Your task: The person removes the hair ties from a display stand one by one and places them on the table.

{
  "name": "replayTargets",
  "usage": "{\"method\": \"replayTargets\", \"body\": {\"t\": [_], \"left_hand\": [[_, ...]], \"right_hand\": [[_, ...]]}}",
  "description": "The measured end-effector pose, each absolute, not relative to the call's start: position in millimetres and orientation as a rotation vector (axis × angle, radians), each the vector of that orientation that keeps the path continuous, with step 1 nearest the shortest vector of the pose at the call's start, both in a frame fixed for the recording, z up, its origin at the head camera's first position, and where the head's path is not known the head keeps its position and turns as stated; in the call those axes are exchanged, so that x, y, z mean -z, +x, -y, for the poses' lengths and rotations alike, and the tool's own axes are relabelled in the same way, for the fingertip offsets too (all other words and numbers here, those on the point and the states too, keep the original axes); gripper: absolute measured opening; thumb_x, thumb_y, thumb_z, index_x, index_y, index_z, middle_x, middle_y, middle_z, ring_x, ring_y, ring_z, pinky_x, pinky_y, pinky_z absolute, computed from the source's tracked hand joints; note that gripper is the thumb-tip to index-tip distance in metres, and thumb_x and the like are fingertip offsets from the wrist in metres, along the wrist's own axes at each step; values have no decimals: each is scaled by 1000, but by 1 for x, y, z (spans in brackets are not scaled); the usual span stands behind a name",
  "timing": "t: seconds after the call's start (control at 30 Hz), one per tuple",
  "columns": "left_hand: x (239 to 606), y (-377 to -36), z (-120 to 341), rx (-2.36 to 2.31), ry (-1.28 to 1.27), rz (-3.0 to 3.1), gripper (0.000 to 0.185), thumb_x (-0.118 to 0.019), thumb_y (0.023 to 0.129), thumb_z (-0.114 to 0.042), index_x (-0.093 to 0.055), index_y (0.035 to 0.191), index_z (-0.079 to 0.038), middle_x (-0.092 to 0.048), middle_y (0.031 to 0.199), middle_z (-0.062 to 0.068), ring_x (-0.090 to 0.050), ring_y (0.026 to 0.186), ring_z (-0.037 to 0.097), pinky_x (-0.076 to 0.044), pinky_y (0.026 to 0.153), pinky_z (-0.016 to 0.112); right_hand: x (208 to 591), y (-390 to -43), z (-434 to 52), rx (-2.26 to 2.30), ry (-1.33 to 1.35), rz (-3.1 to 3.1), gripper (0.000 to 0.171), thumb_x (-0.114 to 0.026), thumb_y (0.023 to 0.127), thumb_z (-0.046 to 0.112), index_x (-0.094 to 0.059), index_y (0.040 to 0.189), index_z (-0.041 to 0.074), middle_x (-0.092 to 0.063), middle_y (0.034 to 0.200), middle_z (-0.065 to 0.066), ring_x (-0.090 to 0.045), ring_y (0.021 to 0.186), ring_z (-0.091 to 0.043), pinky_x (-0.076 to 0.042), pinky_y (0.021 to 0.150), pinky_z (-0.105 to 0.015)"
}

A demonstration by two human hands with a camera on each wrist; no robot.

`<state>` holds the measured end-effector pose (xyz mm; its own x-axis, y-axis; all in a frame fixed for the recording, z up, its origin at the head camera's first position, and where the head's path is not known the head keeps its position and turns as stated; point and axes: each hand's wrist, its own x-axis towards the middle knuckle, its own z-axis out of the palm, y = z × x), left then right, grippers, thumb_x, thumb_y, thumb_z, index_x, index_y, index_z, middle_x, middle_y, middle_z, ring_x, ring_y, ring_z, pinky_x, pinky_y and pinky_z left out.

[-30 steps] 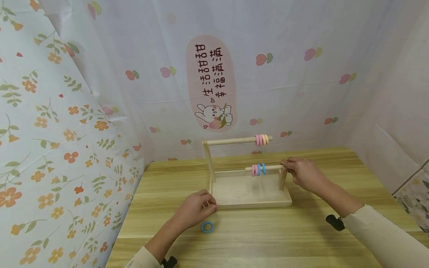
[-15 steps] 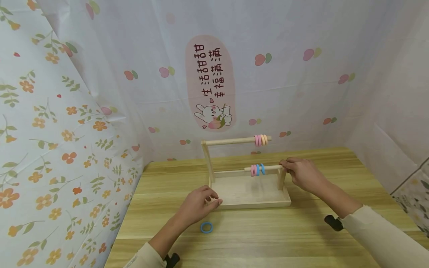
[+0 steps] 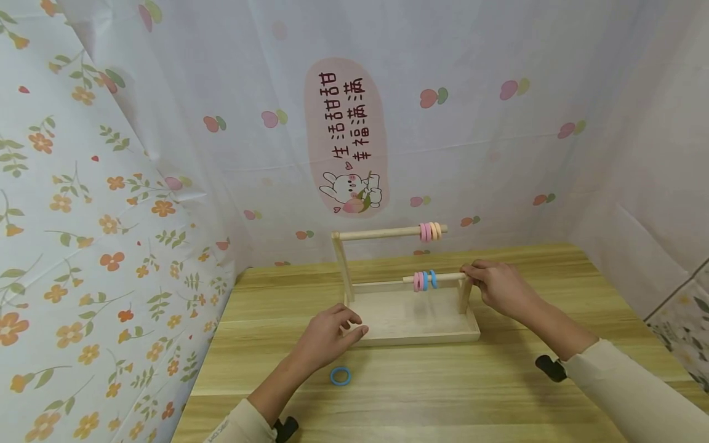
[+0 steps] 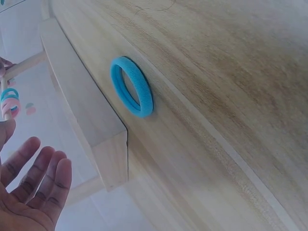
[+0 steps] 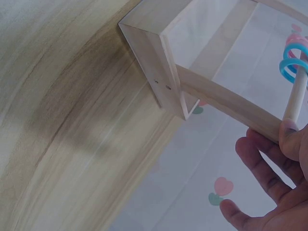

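Rings of pink and blue (image 3: 423, 280) hang on the lower dowel (image 3: 443, 277) of the wooden rack (image 3: 410, 326), whose right end the right hand (image 3: 495, 288) pinches. Just in front of the rack's left corner lies a blue ribbed ring (image 3: 340, 375); the left hand (image 3: 327, 337) hovers there, fingers relaxed, holding nothing.

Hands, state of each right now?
Left hand: open, fingers loose, holding nothing, beside the blue ring on the table.
Right hand: gripping the end of the lower wooden rod.
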<state>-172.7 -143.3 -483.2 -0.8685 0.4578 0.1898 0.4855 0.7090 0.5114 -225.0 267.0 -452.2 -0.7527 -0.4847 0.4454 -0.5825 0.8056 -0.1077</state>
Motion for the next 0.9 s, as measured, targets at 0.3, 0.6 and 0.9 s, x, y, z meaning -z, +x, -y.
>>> {"method": "replayTargets", "body": {"t": [0.3, 0.6, 0.9], "left_hand": [[483, -176, 139, 901, -783, 2851, 30, -71, 109, -42, -81, 116, -14, -77, 117, 4, -79, 102, 27, -67, 83, 33], [482, -177, 137, 914, -770, 2839, 32, -72, 110, -39, -80, 123, -12, -78, 123, 4, -79, 107, 31, -67, 87, 41], [482, -179, 135, 926, -763, 2816, 34, -73, 109, -37, -78, 131, -12, -79, 128, 6, -79, 111, 26, -67, 91, 41]], "right_hand": [[451, -224, -267, -353, 791, 2616, 26, -80, 93, -8, -82, 119, -3, -81, 102, -11, -76, 77, -24, -57, 60, -35], [451, -224, -266, -362, 796, 2598, 27, -80, 93, -10, -83, 118, -3, -81, 101, -11, -77, 78, -24, -59, 61, -38], [450, -224, -267, -385, 804, 2609, 27, -78, 93, -11, -82, 119, -4, -81, 101, -11, -77, 79, -24, -57, 61, -36]]}}
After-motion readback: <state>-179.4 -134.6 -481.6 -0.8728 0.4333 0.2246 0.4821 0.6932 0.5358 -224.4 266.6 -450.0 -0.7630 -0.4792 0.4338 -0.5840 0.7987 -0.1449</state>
